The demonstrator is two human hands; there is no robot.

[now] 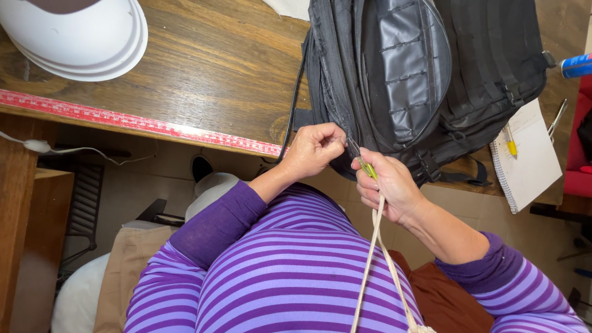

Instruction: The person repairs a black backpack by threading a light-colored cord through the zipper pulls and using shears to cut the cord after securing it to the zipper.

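My left hand (314,150) is curled in a pinch, my right hand (391,185) closed just beside it, both forearms bent inward.

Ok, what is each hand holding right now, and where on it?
Right hand grips small snips by their yellow-green handle. Left hand pinches the black backpack at its lower zipper edge.

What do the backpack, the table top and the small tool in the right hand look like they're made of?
Backpack: black woven synthetic fabric, judging by its webbing straps, with a shinier coated panel. Table top: wood with visible grain, slightly glossy, probably varnished. Small tool in the right hand: thin blades that look metal, with a yellow-green, likely plastic, grip.
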